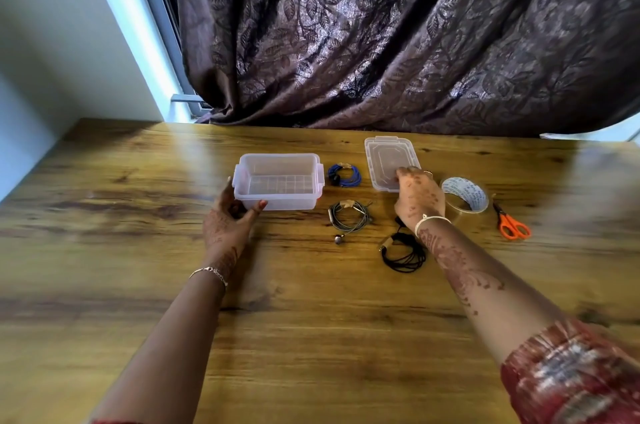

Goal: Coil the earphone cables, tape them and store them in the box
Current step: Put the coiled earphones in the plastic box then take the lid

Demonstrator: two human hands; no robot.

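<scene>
Risk sits with the black coil [403,255] under the right forearm: a sleeve or wrist could drag it loose. Left hand [227,222] clasps the box [278,183] at its near-left corner; right hand [417,196] rests fingertips on the lid [388,160], grip unclear. Box lies mid-counter [311,319], open, long axis left-right; blue coil [344,175] and grey coil [349,214] wait beside it

A home room is being suggested by a wooden table [311,319] set against a leaf-patterned curtain [398,35] and window [152,8].
</scene>
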